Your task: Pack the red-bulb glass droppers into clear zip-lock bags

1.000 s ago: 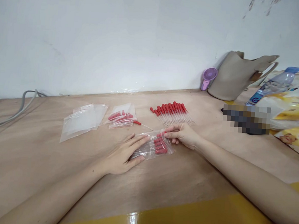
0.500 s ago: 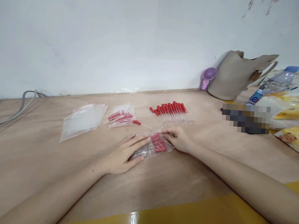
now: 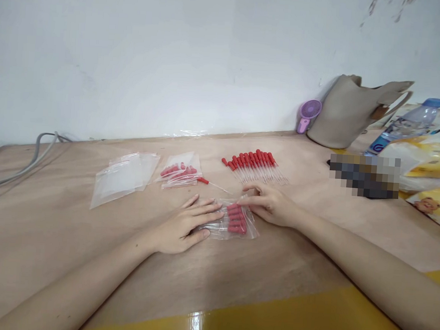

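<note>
Left hand [image 3: 185, 227]: open, fingers spread, laid on clear bag [image 3: 252, 231] of red-topped sticks [image 3: 236, 220], flat on counter [image 3: 265, 274]. Right hand [image 3: 268, 203]: fingers bent, tips at bag's far right part; whether pinching, cannot tell. Beyond: loose red-topped stick [image 3: 203, 180] just beside bagged red tops [image 3: 189, 171]; right, unbagged row [image 3: 256, 160]; left, overlapping clear bags [image 3: 119, 178]. Far right: purple fan [image 3: 310, 109] beside handbag [image 3: 338, 113].

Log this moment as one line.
left hand: spread over filled clear bag | right hand: at bag's far side | loose red-topped pieces: beyond right hand
</note>
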`<action>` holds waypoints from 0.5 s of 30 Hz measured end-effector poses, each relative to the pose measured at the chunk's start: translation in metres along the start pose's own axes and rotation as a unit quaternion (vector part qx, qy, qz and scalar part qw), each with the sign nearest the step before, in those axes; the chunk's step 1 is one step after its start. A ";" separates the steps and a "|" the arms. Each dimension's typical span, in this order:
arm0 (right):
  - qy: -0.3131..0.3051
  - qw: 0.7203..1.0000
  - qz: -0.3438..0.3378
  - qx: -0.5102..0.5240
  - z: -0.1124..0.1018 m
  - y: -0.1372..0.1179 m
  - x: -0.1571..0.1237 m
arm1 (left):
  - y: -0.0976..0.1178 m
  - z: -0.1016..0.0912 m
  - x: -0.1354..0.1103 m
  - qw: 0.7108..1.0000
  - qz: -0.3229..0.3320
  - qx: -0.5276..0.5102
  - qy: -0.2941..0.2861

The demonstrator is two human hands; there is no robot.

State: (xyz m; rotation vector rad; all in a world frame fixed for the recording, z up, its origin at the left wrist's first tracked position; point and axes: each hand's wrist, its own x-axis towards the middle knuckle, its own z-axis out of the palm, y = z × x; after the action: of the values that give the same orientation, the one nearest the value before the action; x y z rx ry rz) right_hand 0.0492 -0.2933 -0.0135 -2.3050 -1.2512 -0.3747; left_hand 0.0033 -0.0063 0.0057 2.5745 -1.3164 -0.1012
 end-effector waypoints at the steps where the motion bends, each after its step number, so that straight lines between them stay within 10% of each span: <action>1: 0.005 1.000 -0.005 0.007 0.002 0.000 0.000 | -0.001 -0.001 -0.001 1.000 0.003 0.003 -0.002; 15: 0.072 0.990 -0.095 -0.081 0.005 -0.003 0.007 | -0.014 -0.003 -0.004 0.999 0.031 0.029 0.019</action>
State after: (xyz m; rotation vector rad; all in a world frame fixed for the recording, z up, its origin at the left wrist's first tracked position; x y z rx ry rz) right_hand 0.0501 -0.2843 -0.0136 -2.2494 -1.4167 -0.7194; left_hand 0.0128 0.0052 0.0044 2.5659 -1.4042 -0.0035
